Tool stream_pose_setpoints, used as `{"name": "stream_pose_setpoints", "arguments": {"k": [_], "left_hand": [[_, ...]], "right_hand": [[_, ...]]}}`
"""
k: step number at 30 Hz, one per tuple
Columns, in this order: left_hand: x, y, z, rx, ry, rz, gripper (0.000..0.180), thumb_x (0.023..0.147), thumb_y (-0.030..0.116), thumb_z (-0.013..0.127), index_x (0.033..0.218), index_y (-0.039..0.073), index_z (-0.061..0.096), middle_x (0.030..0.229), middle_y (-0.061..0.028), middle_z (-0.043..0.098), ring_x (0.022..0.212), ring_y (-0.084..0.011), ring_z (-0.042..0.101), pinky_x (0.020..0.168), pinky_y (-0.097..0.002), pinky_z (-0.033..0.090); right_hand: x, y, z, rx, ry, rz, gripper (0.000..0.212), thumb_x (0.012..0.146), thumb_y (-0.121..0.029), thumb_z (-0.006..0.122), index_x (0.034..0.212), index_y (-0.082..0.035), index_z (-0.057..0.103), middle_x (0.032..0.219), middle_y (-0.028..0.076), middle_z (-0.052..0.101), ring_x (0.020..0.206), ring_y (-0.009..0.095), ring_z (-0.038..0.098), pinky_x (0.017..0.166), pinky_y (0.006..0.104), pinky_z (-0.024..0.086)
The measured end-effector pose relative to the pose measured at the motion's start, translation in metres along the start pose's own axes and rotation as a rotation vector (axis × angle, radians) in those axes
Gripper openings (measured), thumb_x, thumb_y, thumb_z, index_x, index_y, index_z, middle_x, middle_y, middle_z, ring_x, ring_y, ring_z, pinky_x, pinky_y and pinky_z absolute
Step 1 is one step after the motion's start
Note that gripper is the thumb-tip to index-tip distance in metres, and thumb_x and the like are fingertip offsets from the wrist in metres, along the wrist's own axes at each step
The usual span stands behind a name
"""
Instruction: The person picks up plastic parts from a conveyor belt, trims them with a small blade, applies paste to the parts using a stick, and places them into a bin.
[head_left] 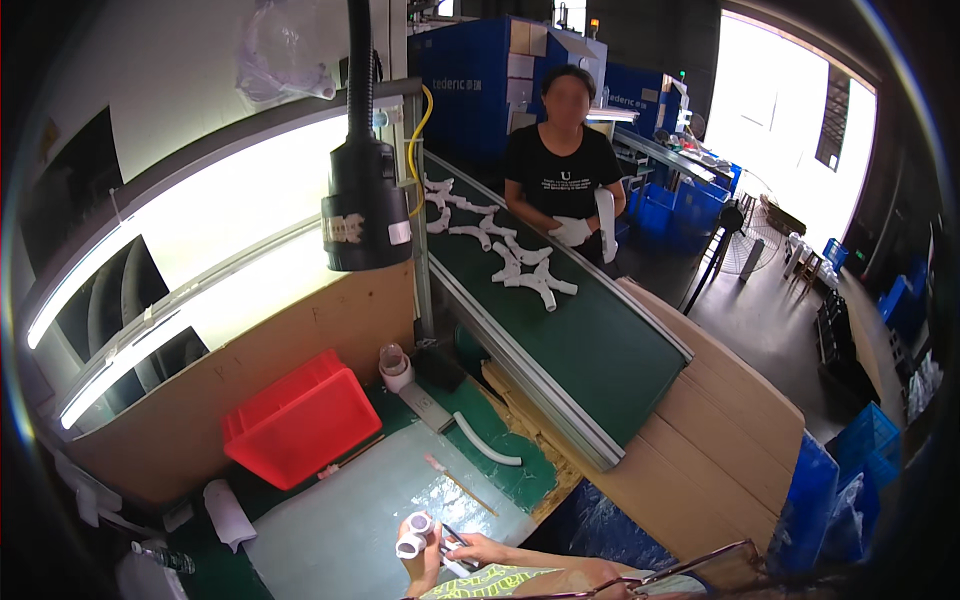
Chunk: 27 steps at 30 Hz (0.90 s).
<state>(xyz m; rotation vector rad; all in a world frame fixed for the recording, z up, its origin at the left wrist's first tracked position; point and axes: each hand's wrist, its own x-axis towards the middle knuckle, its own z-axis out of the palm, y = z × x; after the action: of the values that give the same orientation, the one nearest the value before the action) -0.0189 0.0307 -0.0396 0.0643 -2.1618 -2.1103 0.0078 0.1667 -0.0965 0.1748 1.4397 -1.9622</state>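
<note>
At the lower edge, over the pale work sheet point(350, 500), my left hand point(424, 572) is closed round a white plastic pipe fitting point(411, 546) with round open ends. Close on its right, my right hand point(482, 552) grips a thin dark tool point(456, 537) like a pen or a trimming knife; its exact kind is too small to make out. The tool's tip lies near the fitting, and whether they touch I cannot tell. Beyond my hands a thin wooden-handled stick point(465, 487) rests on the sheet.
A red plastic bin point(300, 418) and a curved white tube point(487, 441) sit beyond the sheet. Several white branched fittings point(527, 270) lie on the green conveyor point(560, 345). Behind it stands a person point(565, 170) in white gloves. A black lamp point(362, 200) hangs overhead.
</note>
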Motion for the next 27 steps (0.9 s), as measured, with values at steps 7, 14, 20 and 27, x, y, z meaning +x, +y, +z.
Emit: {"name": "stream_pose_setpoints", "arguments": {"k": [7, 14, 20, 27], "left_hand": [[0.005, 0.004, -0.001, 0.082, 0.019, 0.073, 0.029, 0.07, 0.003, 0.073, 0.095, 0.001, 0.06, 0.084, -0.0071, 0.057, 0.072, -0.0155, 0.057, 0.062, -0.0276, 0.046], [0.017, 0.016, -0.006, 0.306, 0.001, 0.346, 0.031, 0.064, 0.003, 0.075, 0.092, -0.001, 0.061, 0.083, -0.0092, 0.058, 0.07, -0.0201, 0.057, 0.065, -0.0303, 0.047], [0.013, 0.026, -0.014, 0.289, 0.043, 0.286, 0.033, 0.063, 0.001, 0.075, 0.093, -0.001, 0.061, 0.083, -0.0105, 0.058, 0.072, -0.0221, 0.058, 0.067, -0.0312, 0.047], [0.011, 0.032, -0.013, 0.305, 0.058, 0.316, 0.033, 0.066, 0.003, 0.075, 0.096, 0.0, 0.06, 0.086, -0.0098, 0.059, 0.076, -0.0205, 0.06, 0.068, -0.0305, 0.048]], "right_hand": [[0.0, 0.002, 0.004, 0.077, 0.029, 0.009, 0.057, 0.08, -0.029, 0.068, 0.124, -0.003, 0.043, 0.098, 0.003, 0.057, 0.083, 0.008, 0.053, 0.066, 0.0216, 0.04], [-0.001, -0.018, 0.008, 0.132, -0.017, -0.013, 0.046, 0.081, -0.021, 0.069, 0.117, -0.006, 0.044, 0.085, -0.001, 0.056, 0.07, 0.004, 0.052, 0.054, 0.0185, 0.039], [0.008, -0.018, 0.017, 0.116, -0.044, -0.024, 0.038, 0.082, -0.017, 0.067, 0.111, -0.008, 0.045, 0.08, -0.003, 0.052, 0.067, 0.004, 0.05, 0.052, 0.0189, 0.037], [0.01, -0.009, 0.018, 0.183, -0.062, -0.064, 0.035, 0.083, -0.015, 0.065, 0.111, -0.009, 0.045, 0.078, -0.003, 0.051, 0.068, 0.004, 0.049, 0.053, 0.0188, 0.035]]}}
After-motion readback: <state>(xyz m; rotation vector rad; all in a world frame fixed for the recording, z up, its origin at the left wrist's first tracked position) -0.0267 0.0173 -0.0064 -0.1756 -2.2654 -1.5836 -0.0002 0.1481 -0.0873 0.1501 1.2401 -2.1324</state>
